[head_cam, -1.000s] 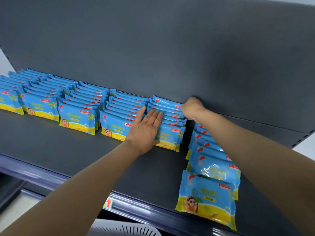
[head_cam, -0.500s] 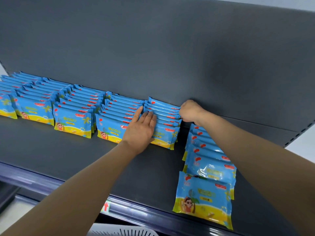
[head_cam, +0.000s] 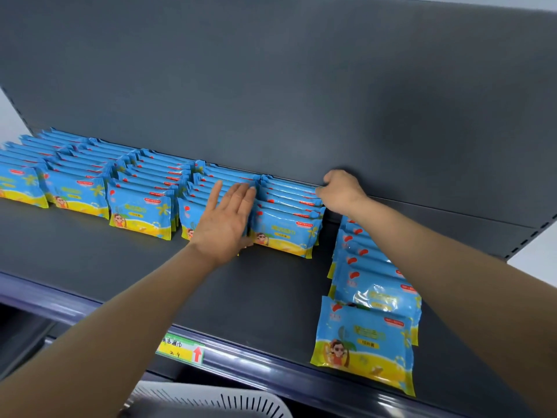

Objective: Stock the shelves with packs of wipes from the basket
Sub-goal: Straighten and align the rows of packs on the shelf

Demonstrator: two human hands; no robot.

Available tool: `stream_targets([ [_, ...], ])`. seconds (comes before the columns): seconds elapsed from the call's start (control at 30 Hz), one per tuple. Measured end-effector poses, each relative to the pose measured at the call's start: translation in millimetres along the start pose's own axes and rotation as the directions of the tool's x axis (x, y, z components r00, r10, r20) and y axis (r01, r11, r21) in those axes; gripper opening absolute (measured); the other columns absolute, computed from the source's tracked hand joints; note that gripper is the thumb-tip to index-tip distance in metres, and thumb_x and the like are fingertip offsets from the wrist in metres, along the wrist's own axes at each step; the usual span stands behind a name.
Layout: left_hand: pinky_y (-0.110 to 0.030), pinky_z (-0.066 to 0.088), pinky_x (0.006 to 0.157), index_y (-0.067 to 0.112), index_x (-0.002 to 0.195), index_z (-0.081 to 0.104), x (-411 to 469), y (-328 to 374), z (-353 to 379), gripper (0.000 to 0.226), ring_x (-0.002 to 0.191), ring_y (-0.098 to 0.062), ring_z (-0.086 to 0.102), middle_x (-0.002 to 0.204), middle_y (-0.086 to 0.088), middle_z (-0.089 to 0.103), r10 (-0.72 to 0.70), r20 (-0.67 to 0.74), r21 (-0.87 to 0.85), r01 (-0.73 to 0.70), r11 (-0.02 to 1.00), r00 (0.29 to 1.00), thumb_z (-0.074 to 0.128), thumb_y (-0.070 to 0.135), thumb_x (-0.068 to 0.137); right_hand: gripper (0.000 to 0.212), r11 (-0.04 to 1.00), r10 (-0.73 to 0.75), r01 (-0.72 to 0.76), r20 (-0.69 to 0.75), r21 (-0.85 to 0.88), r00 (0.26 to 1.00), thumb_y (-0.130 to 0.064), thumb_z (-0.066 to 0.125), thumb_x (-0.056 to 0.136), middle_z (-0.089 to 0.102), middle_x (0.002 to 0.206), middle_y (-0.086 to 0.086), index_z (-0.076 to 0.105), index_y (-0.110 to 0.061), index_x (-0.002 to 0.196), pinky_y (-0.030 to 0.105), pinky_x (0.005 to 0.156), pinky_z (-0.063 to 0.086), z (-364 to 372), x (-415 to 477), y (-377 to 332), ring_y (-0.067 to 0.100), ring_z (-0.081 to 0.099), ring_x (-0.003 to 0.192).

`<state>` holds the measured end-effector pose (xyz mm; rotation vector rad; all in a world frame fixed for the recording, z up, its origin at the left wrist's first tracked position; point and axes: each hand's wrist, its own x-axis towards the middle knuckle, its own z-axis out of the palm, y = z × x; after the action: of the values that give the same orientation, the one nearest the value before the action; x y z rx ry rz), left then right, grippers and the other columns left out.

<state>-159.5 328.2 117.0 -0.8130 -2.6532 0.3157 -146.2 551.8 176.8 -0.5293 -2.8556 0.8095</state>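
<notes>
Blue and yellow packs of wipes stand in several rows on the dark shelf (head_cam: 105,260). My left hand (head_cam: 224,220) lies flat, fingers straight, between two rows, against the left side of the row of packs (head_cam: 286,224) near the back wall. My right hand (head_cam: 339,191) is curled at the back right end of that same row, by the rear pack; its fingertips are hidden. A further row of packs (head_cam: 366,321) runs from the back to the shelf's front edge under my right forearm.
The white basket rim (head_cam: 211,399) shows at the bottom below the shelf. A green and yellow price tag (head_cam: 180,348) sits on the shelf's front rail. The shelf's back panel (head_cam: 271,86) rises right behind the rows.
My left hand has slid left off the top of the row and now lies along its left side. My right hand has stayed at the row's back end.
</notes>
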Motion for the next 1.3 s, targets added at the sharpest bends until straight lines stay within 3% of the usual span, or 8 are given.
stream_targets([
  [0.03,-0.044,-0.019,0.11,0.007,0.146,-0.01,-3.0,-5.7,1.5,0.097,0.145,-0.021,-0.004,0.157,-0.007,0.0,-0.018,0.025,0.001,0.018,1.0,1.0,0.044,0.06,0.086,0.014,0.999,-0.041,0.041,0.01,0.0,0.999,-0.018,0.056,0.087,0.058,0.091,0.008,0.059,-0.005,0.093,0.03,0.07,0.049,-0.2,-3.0,-3.5,0.027,0.057,0.089],
  [0.13,-0.042,-0.018,0.111,0.01,0.147,-0.01,-9.8,-15.8,4.3,0.104,0.145,-0.02,-0.005,0.157,-0.005,-0.002,-0.047,0.088,-0.069,0.053,0.996,0.995,0.049,0.065,0.081,0.068,0.979,-0.15,0.17,0.17,-0.109,0.974,-0.044,0.068,0.078,0.048,0.133,0.008,0.044,-0.011,0.133,0.037,0.099,0.042,3.7,-11.3,-13.9,0.026,0.045,0.122],
  [0.27,-0.04,-0.015,0.115,0.015,0.148,-0.006,-15.5,-22.8,3.9,0.112,0.144,-0.016,-0.005,0.157,0.0,0.001,-0.007,0.08,-0.235,0.026,0.972,0.997,0.058,0.068,0.072,0.093,0.856,-0.181,0.321,0.347,-0.405,0.92,-0.055,0.069,0.071,0.03,0.147,0.002,0.025,-0.019,0.144,0.044,0.104,0.03,20.3,-20.0,-19.7,0.028,0.024,0.134],
  [0.7,-0.035,-0.016,0.111,0.007,0.145,-0.016,-13.5,-28.2,29.1,0.095,0.144,-0.025,-0.008,0.156,-0.01,-0.005,-0.038,0.133,-0.033,0.043,0.999,0.99,0.051,0.045,0.09,0.087,0.784,-0.219,0.318,0.242,-0.533,0.945,-0.03,0.069,0.078,0.024,0.146,0.007,0.015,-0.017,0.145,0.045,0.105,0.029,47.0,-28.6,-18.6,0.031,0.024,0.133],
  [0.9,-0.038,-0.014,0.113,0.01,0.145,-0.017,-22.1,-36.1,23.5,0.091,0.144,-0.023,-0.006,0.157,-0.007,-0.005,-0.002,0.107,-0.005,0.003,1.0,0.994,0.048,0.044,0.092,0.09,0.802,-0.214,0.305,0.229,-0.513,0.95,-0.041,0.069,0.077,0.024,0.148,0.005,0.015,-0.019,0.145,0.044,0.107,0.028,41.2,-37.4,-18.8,0.029,0.023,0.135],
  [1.1,-0.041,0.007,0.116,0.007,0.142,0.028,-32.2,-44.3,17.9,0.059,0.132,-0.028,0.033,0.141,-0.012,0.037,0.06,-0.036,-0.025,-0.061,0.998,0.998,0.053,0.012,0.089,0.085,0.823,-0.197,0.264,0.183,-0.502,0.963,-0.045,0.064,0.079,0.02,0.151,0.006,0.019,-0.017,0.145,0.044,0.108,0.026,27.5,-47.2,-20.4,0.029,0.017,0.138],
  [1.2,-0.046,0.039,0.101,0.002,0.113,0.06,-35.5,-44.1,11.6,0.054,0.096,-0.034,0.061,0.102,-0.015,0.063,0.088,-0.118,-0.025,-0.091,0.996,0.989,0.078,-0.001,0.062,0.083,0.83,-0.205,0.268,0.18,-0.49,0.962,-0.047,0.064,0.079,0.023,0.15,0.006,0.022,-0.017,0.144,0.045,0.108,0.026,25.2,-50.7,-22.3,0.029,0.018,0.137],
  [1.3,-0.046,0.046,0.092,0.002,0.093,0.066,-39.1,-43.1,-0.9,0.046,0.071,-0.033,0.065,0.072,-0.013,0.064,0.141,-0.135,-0.063,-0.151,0.986,0.981,0.077,-0.011,0.051,0.089,0.835,-0.204,0.283,0.213,-0.472,0.956,-0.052,0.066,0.076,0.024,0.15,0.005,0.022,-0.017,0.145,0.045,0.109,0.025,23.2,-52.2,-24.5,0.028,0.017,0.139],
])
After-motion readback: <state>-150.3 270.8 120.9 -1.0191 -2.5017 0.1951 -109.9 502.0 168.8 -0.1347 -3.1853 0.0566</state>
